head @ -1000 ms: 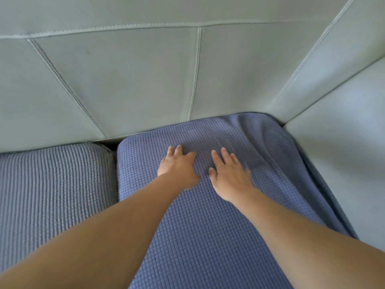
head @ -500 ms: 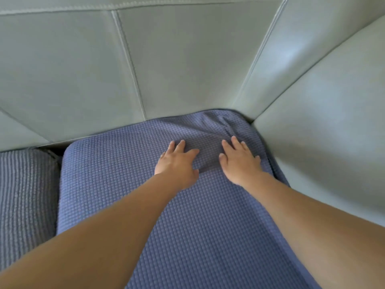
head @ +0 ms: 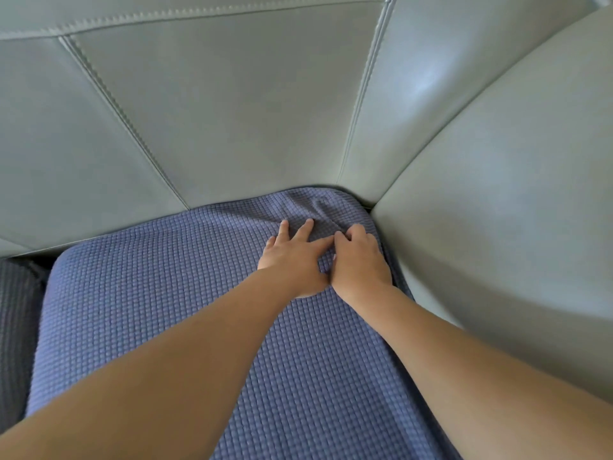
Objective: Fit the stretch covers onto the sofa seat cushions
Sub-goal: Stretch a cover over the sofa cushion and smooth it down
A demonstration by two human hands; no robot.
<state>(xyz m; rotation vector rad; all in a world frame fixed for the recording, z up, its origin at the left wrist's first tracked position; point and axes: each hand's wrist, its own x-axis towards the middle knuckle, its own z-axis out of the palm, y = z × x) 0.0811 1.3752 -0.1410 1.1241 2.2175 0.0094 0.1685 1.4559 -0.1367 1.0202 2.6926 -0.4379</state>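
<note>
A seat cushion wrapped in a blue waffle-textured stretch cover (head: 166, 310) fills the middle of the view, pushed into the sofa's back right corner. The fabric is wrinkled near that far right corner. My left hand (head: 293, 260) lies flat on the cover with straight fingers pointing at the corner. My right hand (head: 360, 260) sits right beside it, touching it, with its fingers curled into the wrinkled fabric close to the armrest.
The grey leather sofa back (head: 232, 111) rises behind the cushion and the grey armrest (head: 497, 210) closes off the right side. A second cushion in a greyer textured cover (head: 16, 327) lies at the left edge, with a dark gap between the two.
Both hands slid toward the back right corner and came together. The right hand's fingers went from flat to curled into the fabric. The view shifted right.
</note>
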